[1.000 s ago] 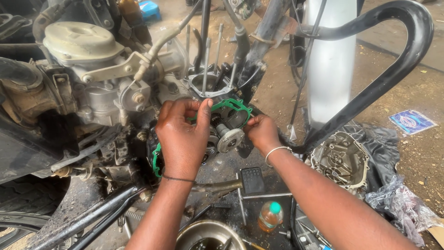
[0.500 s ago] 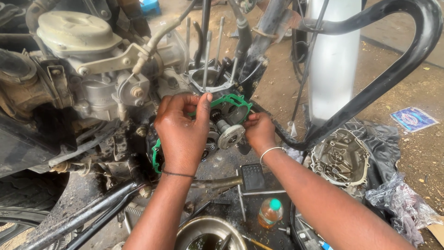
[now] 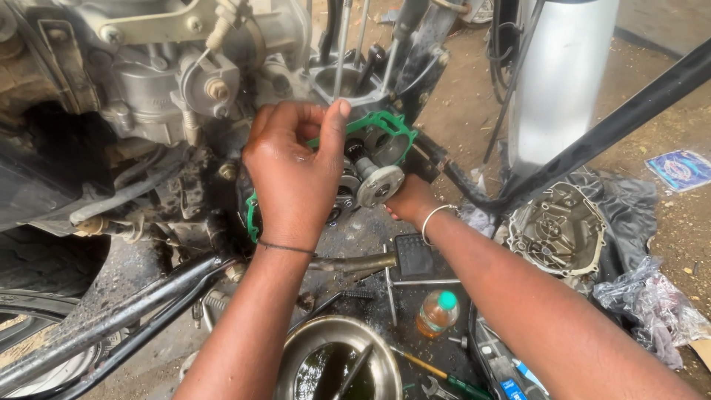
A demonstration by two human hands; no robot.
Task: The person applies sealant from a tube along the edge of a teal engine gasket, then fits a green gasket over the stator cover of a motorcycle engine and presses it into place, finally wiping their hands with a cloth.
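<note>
- Bare dirt ground (image 3: 474, 111) outdoors, oil-stained, with a stripped motorcycle engine filling the upper left.
- The left hand (image 3: 296, 174) presses flat over the open grey metal engine crankcase (image 3: 370, 159), index finger raised toward twelve o'clock; its grip is loose, fingers spread and clamped on nothing that I can see.
- A thin green gasket (image 3: 385, 122) rims the crankcase opening, showing at two o'clock and again at eight o'clock of that hand.
- The right hand (image 3: 411, 201), wearing a thin silver bangle, sits at four o'clock of the left hand, under a round silver gear disc (image 3: 380, 185); its fingers are hidden, so whether its grip is closed is unclear.
- At six o'clock stands a round steel bowl of dark oil (image 3: 337, 363), with a small amber plastic bottle with green cap (image 3: 437, 312) just beside it.
- At three o'clock lies a grey cast engine side cover (image 3: 559, 230) on dark cloth.
</note>
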